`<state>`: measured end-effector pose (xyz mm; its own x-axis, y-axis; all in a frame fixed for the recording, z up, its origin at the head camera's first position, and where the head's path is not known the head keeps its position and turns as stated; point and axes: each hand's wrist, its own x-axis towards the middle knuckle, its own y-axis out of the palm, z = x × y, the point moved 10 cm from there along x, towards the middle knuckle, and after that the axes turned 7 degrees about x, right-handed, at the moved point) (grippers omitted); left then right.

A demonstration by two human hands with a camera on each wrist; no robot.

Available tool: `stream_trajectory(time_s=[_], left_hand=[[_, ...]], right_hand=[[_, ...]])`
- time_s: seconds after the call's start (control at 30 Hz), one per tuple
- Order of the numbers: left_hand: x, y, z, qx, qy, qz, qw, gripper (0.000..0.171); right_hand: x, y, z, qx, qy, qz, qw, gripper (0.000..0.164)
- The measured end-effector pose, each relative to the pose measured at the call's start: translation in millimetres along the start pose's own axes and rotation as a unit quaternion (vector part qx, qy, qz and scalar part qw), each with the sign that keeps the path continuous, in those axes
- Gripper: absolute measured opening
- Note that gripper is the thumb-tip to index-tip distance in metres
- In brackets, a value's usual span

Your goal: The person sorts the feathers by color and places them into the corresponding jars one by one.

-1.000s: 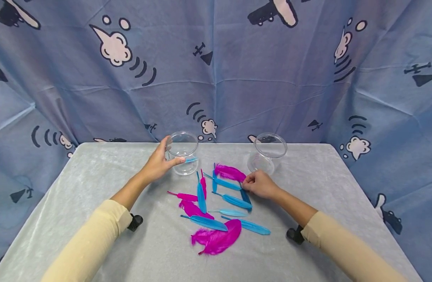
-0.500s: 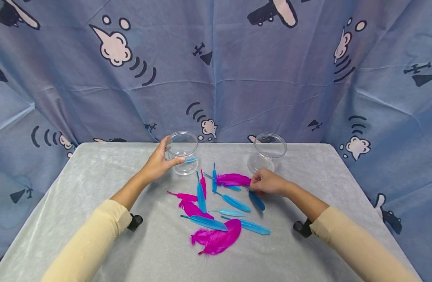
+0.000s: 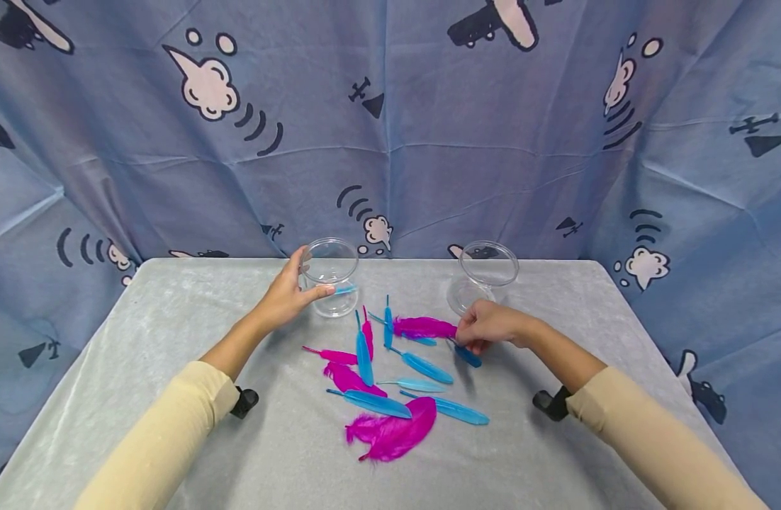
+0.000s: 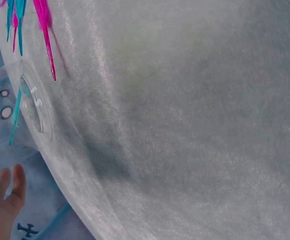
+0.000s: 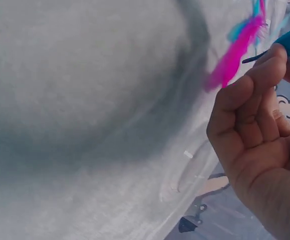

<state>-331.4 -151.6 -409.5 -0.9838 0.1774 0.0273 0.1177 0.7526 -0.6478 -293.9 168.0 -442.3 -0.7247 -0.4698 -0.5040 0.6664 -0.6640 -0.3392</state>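
Note:
My left hand (image 3: 283, 294) holds the left side of a clear plastic cup (image 3: 336, 268), thumb in front and fingers behind. A small blue feather (image 3: 346, 289) is inside that cup and shows in the left wrist view too. My right hand (image 3: 489, 324) pinches a dark blue feather (image 3: 468, 356) between thumb and fingertips; its quill sticks out past the fingers in the right wrist view. Beside those fingertips lies a magenta feather (image 3: 422, 326), across a blue one (image 3: 422, 341). Behind the right hand stands a second clear cup (image 3: 489, 262), with no feather visible in it.
Several blue and magenta feathers lie loose mid-table, among them a blue feather (image 3: 374, 404) over large magenta feathers (image 3: 403, 432). Pale grey cloth covers the table (image 3: 288, 453). A patterned blue curtain (image 3: 429, 177) hangs behind its far edge.
My right hand has moved right and lifted the dark blue feather out of the pile. The top magenta feather has shifted slightly right and nearer. My left hand stays at the cup.

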Motion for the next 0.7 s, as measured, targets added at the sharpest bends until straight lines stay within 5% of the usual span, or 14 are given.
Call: stream_trajectory(time_s=[0.7], left_hand=[[-0.1,0.8,-0.3,0.004,-0.008,0.004,1.0000,0.102]], right_hand=[[8.0,-18.5,59.6,0.018,-0.067,-0.066,0.995,0.018]])
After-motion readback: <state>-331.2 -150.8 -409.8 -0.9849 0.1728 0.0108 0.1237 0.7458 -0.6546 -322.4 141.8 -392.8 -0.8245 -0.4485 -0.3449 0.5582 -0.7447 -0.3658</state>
